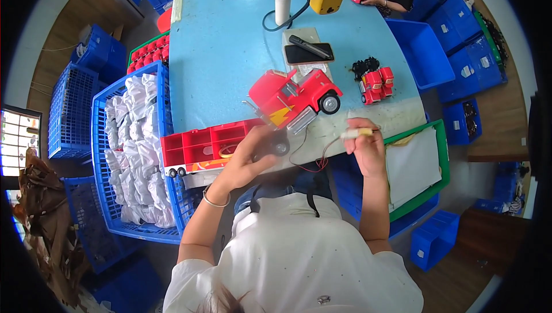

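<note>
**Red toy truck, wires hanging out**

We've got the left hand [250,155] wrapped around the red toy truck [290,101] at its rear wheel, steadying it at table-edge. At 3 o'clock, the right hand [363,143] pinches a small pale part [356,133], keeping the wires [310,160] slack.

toy truck [293,97]: glossy red plastic | table [230,43]: matt, smooth blue

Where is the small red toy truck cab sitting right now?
In the head view, the small red toy truck cab stands on the blue table, right of the large red toy truck and beside the black phone.
</note>
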